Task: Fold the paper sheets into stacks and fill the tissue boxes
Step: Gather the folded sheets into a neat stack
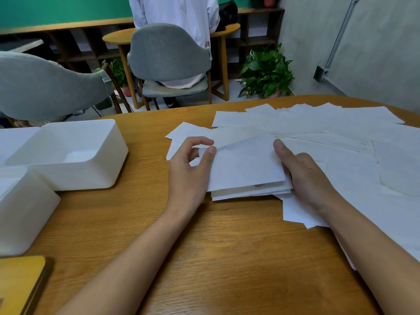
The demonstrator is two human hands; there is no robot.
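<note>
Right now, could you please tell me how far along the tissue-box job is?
Done: one small folded stack. In hand: left hand and right hand hold its edges. Remaining: many loose sheets cover the table, and the open box looks empty.

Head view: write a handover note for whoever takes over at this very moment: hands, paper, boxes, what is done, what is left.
Left hand pinches the left edge of the folded stack. Right hand holds its right edge, thumb on top.
The stack is in front of the person over the wooden table. Loose sheets are spread behind it and to the right.
The open tissue box at left looks empty. The second box is nearer; its contents are not visible.
Done: one stack folded.
Left: fold the loose sheets, fill the boxes.
</note>
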